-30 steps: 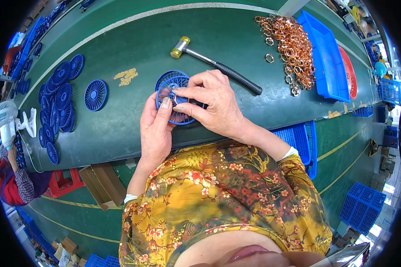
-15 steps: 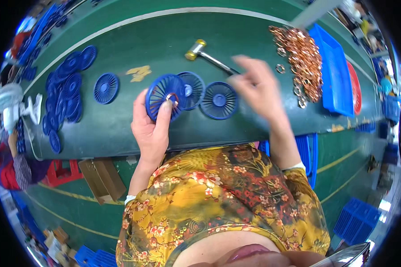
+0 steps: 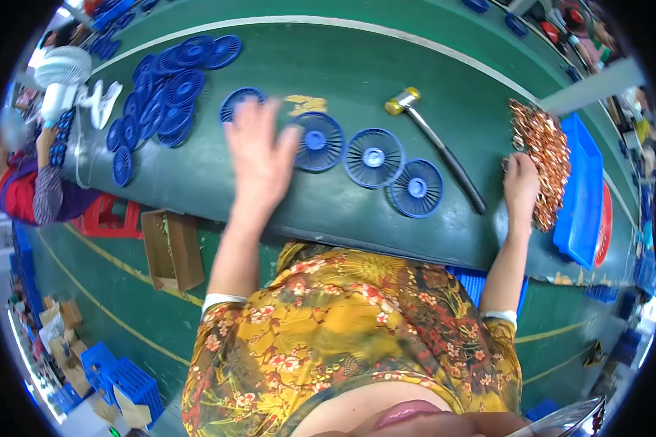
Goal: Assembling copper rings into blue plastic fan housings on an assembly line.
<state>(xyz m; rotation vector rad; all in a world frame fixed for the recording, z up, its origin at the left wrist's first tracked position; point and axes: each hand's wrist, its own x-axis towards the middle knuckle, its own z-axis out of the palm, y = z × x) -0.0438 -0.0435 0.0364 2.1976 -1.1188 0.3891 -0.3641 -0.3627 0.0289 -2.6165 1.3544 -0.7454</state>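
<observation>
Green tabletop [image 3: 328, 69]; three blue discs [image 3: 374, 156] lie between the hands [image 3: 261, 160].

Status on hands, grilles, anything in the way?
Left hand open, blurred, partly hiding one blue grille; right hand at copper-coloured ring pile, grip unclear. Three more grilles lie between the hands. Hammer lies between those grilles and right hand.

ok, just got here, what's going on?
One person is at the bench with blue grilles and copper-coloured rings. The left hand, blurred, is spread open, partly covering a lone grille. The right hand is at the edge of the ring pile; I can't tell whether it holds one. Three grilles lie in a row between the hands, a hammer rests beyond them, and more grilles are heaped at the left.
</observation>
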